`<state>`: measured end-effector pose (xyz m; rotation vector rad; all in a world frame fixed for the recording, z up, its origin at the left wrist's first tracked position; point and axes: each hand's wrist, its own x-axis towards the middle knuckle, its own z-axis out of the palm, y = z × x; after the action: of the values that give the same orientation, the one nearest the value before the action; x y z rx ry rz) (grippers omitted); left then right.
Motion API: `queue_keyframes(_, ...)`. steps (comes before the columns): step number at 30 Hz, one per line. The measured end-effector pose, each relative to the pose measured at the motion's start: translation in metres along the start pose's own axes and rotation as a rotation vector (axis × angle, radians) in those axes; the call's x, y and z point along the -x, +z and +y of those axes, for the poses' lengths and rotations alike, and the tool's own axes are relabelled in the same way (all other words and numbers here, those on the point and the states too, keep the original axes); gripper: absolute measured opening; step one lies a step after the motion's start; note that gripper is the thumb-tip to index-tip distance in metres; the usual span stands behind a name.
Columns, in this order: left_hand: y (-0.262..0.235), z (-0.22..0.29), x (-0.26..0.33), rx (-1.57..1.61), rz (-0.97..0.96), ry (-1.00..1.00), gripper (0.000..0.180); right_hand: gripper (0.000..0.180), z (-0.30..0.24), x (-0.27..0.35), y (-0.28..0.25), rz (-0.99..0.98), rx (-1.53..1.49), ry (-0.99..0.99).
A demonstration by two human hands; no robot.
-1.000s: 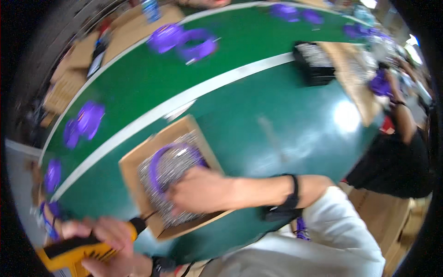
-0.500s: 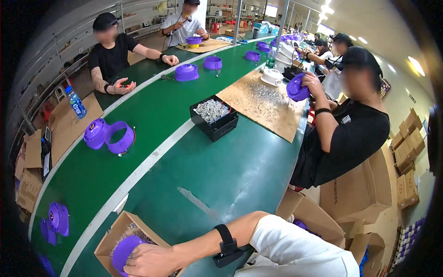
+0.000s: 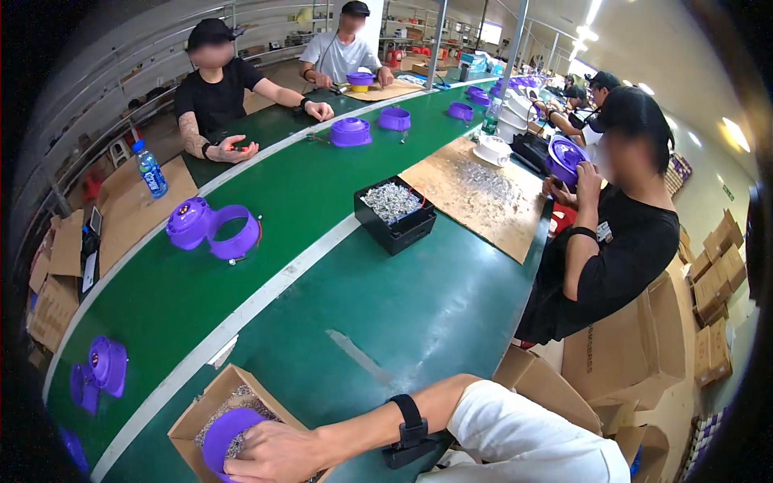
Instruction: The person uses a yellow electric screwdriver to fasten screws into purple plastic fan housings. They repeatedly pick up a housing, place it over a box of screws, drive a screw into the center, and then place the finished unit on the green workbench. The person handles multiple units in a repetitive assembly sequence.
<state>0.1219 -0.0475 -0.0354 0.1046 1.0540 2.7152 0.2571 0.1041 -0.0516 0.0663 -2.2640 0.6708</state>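
The purple ring (image 3: pixel 216 439), as we see it in the head view, sits tilted in the cardboard box (image 3: pixel 208 397) at the lower edge, over a bed of small metal parts (image 3: pixel 241 398), with its lower end cut off by the frame. We find the person's right hand (image 3: pixel 272 452) on the ring's right side, fingers curled over it and their tips partly hidden, so we cannot tell whether they grasp the rim or reach past it; the left hand lies outside the view, and we cannot tell how its fingers stand. Around the right wrist we see a black strap (image 3: pixel 411 423). The box rests on the green table (image 3: pixel 403 302), beside a white stripe (image 3: pixel 270 291). Beyond the stripe we notice a purple housing (image 3: pixel 187 229) touching an open purple band (image 3: pixel 235 245). A black tray (image 3: pixel 409 231) holds more metal parts, next to a brown board (image 3: pixel 503 217). At right, we see a co-worker in black (image 3: pixel 624 233) holding a round purple part (image 3: pixel 566 153).
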Motion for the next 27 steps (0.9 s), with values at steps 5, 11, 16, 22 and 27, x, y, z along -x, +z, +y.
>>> queue_keyframes(5,-0.018,0.009,-0.022,0.087,0.122,-0.125,0.034,0.018,-0.005,-0.010,-0.005,0.068,-0.019,-0.124)
queue_keyframes(11,-0.027,-0.008,-0.029,0.247,0.213,-0.121,0.037,0.009,-0.005,-0.062,-0.060,0.017,0.005,0.006)
queue_keyframes(16,-0.030,-0.004,-0.026,0.284,0.221,-0.202,0.038,0.020,0.034,-0.133,-0.058,-0.165,0.045,0.248)
queue_keyframes(22,-0.025,-0.001,-0.023,0.289,0.205,-0.243,0.039,0.025,0.128,-0.203,-0.011,-0.159,0.278,0.163)
queue_keyframes(27,-0.016,-0.004,-0.021,0.289,0.192,-0.254,0.036,0.033,0.187,-0.195,0.038,-0.240,0.494,0.018)
